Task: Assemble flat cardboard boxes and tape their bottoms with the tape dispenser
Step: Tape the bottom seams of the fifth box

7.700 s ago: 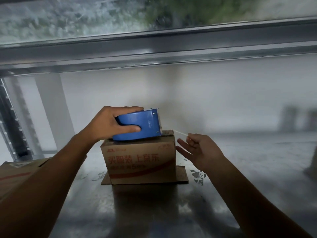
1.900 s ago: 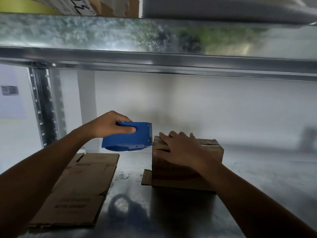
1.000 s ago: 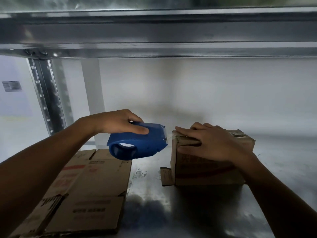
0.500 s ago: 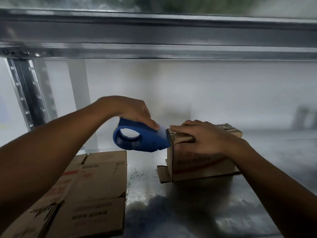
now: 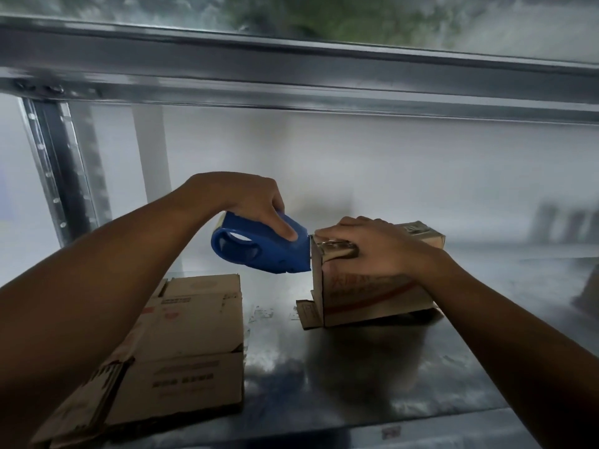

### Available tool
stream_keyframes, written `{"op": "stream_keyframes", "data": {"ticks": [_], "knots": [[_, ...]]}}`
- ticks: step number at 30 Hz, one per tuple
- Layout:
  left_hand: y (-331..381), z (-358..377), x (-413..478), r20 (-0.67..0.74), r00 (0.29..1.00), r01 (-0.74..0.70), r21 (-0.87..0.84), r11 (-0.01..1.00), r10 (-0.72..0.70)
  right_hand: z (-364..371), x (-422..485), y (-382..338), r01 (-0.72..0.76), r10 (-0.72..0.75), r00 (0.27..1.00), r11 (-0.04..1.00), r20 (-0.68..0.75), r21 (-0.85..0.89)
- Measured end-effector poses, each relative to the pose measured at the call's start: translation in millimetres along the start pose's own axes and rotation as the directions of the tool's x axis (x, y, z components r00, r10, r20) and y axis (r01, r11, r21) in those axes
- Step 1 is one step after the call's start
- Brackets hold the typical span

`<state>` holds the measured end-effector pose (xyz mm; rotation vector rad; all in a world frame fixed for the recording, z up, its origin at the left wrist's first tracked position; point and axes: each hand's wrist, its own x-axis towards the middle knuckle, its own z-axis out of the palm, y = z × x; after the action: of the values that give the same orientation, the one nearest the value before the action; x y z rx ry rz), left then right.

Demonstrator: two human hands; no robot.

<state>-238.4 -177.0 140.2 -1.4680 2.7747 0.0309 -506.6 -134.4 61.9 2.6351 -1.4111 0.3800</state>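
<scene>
Left hand (image 5: 246, 202) grips the blue tape dispenser (image 5: 262, 254); right hand (image 5: 372, 247) presses flat on the box (image 5: 372, 286).
Flat cardboard (image 5: 181, 335) lies nearest, at 7 o'clock on the metal shelf (image 5: 291, 367); beyond, toward 3 o'clock, the dispenser's nose meets the box's upper left edge; a steel beam (image 5: 291, 69) spans 12 o'clock.

Left hand (image 5: 252, 202) curled in a grip; right hand (image 5: 379, 249) flat, palm down

Dim, bluish light was brightest on the white wall (image 5: 389, 163) at centre. Patchy glare mottled the metal shelf (image 5: 285, 361) at lower centre. Everything looked soft; the upper beam (image 5: 291, 69) bowed with lens distortion.
</scene>
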Motion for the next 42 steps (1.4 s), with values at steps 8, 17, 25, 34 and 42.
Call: {"op": "stream_keyframes", "data": {"ticks": [8, 17, 25, 34, 42], "knots": [[-27.0, 34.9, -10.7, -0.127, 0.991, 0.042, -0.029, 0.999, -0.045, 4.1, -6.3, -2.6, -0.048, 0.048, 0.999, 0.999, 0.013, -0.002], [-37.8, 43.3, -31.5, -0.363, 0.919, 0.100, -0.165, 0.981, -0.154, 26.2, 5.2, -43.0, -0.139, 0.125, 0.987, 0.980, -0.103, -0.139], [-42.6, 73.7, -31.8, -0.604, 0.746, 0.186, -0.215, 0.959, -0.280, 37.8, 7.2, -14.6, 0.070, -0.083, 0.953, 0.996, -0.291, -0.053], [-39.7, 124.5, -24.2, -0.791, 0.563, 0.131, -0.202, 0.971, -0.240, 66.2, 10.0, -6.1, 0.047, 0.046, 0.785, 0.990, -0.617, 0.134], [-41.4, 131.7, -36.6, -0.839, 0.498, 0.082, -0.204, 0.975, -0.218, 76.7, 15.0, -10.8, 0.002, 0.122, 0.685, 0.986, -0.718, 0.169]]}}
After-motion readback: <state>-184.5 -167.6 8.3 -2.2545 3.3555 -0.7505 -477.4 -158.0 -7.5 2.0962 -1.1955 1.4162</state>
